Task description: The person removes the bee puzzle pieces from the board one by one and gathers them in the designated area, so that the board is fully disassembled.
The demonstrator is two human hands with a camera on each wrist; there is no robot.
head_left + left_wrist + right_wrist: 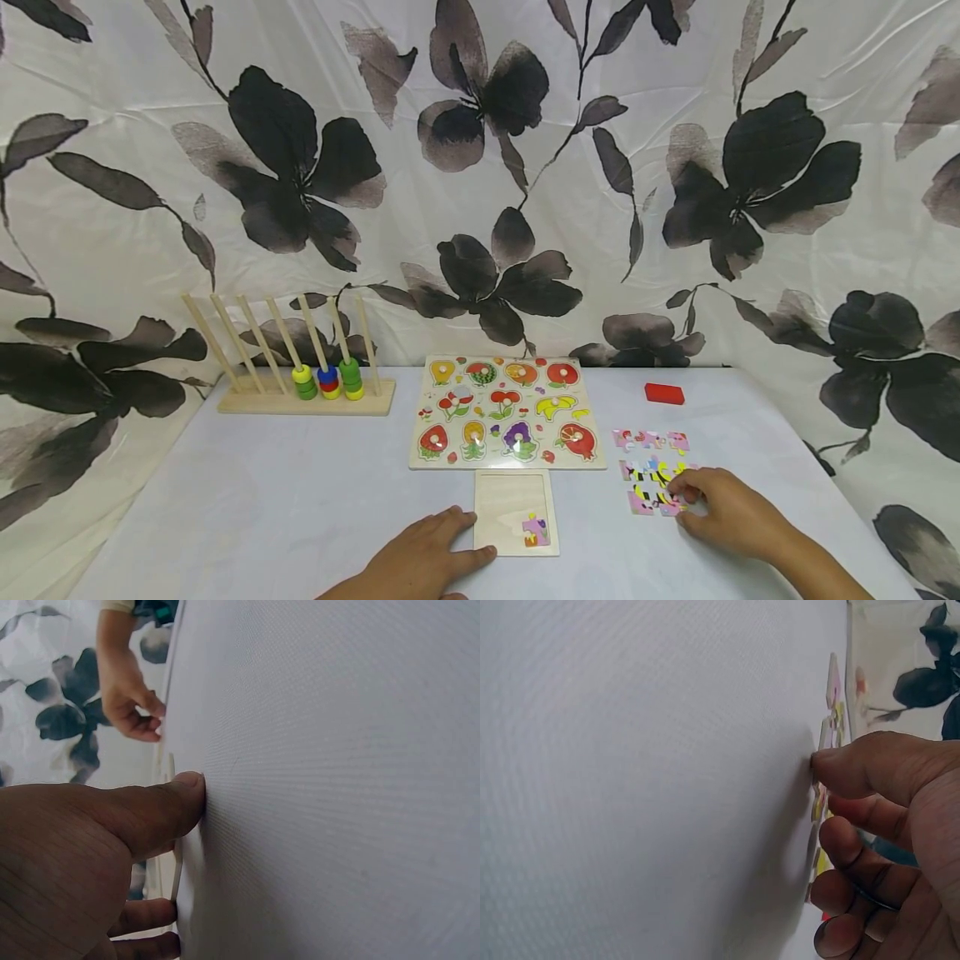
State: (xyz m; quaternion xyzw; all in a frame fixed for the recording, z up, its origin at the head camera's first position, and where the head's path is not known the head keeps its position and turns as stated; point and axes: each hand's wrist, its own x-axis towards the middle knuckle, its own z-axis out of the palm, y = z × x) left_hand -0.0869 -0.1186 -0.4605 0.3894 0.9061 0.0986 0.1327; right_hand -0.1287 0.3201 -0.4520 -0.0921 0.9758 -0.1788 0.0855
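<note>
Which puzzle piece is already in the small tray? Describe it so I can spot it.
Find the large fruit puzzle board mid-table; the small wooden tray lies just in front, by the left hand. The pink-purple piece sits alone in its near right corner, unlike the loose pieces at right.

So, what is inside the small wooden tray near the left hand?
The small wooden tray holds one pink puzzle piece in its lower right corner. The rest shows bare wood. The left hand touches its left edge, covering nothing inside.
</note>
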